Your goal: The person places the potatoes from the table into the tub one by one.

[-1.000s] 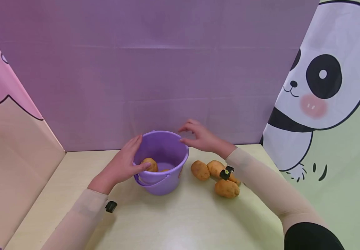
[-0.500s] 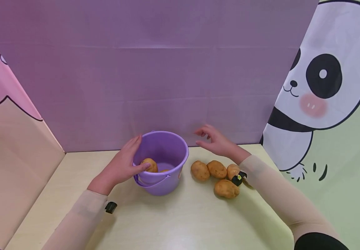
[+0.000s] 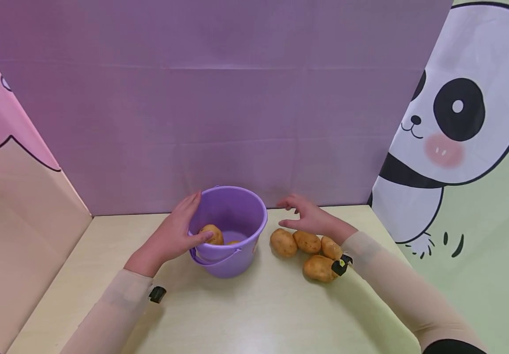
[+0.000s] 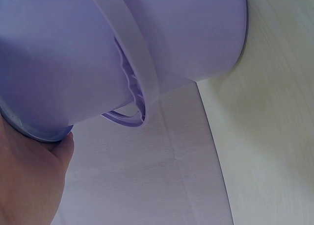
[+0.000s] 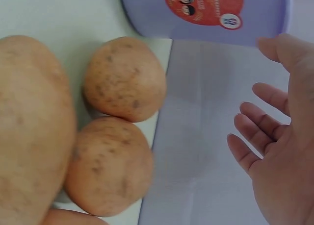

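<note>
A purple plastic bucket [image 3: 232, 258] stands upright on the table, its handle hanging down at the near side. My left hand [image 3: 170, 236] holds the bucket's left rim, thumb over the opening. In the left wrist view, that hand [image 4: 32, 178] is at the rim beside the bucket wall [image 4: 191, 34]. One potato [image 3: 212, 233] shows inside, with a sliver of another [image 3: 233, 242]. Several potatoes lie right of the bucket, including one at the left [image 3: 283, 242] and one nearest [image 3: 320, 268]. Above and behind them, my right hand [image 3: 307, 216] hovers with fingers apart, holding nothing.
The pale wooden table [image 3: 219, 319] meets a purple backdrop [image 3: 237, 98] close behind the bucket. A panda-printed panel [image 3: 458, 162] stands at the right, and a pink and beige panel [image 3: 15, 206] at the left.
My right hand has moved from the bucket's right rim out to the right, then down toward the potatoes. My left hand and the bucket have stayed in place.
</note>
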The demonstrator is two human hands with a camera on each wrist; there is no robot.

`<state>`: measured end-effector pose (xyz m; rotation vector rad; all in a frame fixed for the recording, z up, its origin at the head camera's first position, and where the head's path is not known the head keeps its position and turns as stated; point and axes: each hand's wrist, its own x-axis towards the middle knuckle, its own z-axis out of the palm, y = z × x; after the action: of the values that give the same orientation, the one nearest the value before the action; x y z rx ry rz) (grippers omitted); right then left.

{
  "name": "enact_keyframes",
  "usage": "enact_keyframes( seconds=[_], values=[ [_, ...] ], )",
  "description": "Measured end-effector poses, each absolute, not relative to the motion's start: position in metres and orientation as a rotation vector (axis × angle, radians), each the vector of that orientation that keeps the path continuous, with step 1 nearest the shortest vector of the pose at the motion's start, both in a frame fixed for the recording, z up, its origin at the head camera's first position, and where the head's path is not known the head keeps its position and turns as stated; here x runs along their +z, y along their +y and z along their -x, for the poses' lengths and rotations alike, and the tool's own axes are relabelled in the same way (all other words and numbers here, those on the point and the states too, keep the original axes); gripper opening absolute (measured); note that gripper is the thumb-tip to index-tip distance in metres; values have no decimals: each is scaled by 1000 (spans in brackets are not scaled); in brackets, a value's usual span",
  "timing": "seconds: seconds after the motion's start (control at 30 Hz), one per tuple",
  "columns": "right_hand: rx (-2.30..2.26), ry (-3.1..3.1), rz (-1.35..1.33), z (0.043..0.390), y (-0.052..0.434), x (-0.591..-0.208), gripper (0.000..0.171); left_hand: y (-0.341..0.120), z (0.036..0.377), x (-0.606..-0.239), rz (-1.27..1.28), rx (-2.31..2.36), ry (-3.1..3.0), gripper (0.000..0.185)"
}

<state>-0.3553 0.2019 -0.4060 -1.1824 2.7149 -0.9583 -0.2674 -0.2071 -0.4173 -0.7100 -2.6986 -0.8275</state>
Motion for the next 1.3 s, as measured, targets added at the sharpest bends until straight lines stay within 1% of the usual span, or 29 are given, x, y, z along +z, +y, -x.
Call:
enact_keyframes(
  seconds=[0.2, 0.57, 0.97, 1.3],
  values=[
    [-899, 2680, 1158, 350, 201, -419, 53, -206, 268, -417, 718, -823, -2689, 110],
    [-826, 2645, 1119, 346, 202, -434, 70, -206, 267, -417, 716, -817, -2690, 112],
    [-768, 2533, 1043, 348, 204, -440, 86, -206, 266, -416, 716, -812, -2700, 112],
    [-777, 2469, 964, 358, 211, -449, 100, -206, 267, -417, 730, -818, -2685, 112]
  ],
)
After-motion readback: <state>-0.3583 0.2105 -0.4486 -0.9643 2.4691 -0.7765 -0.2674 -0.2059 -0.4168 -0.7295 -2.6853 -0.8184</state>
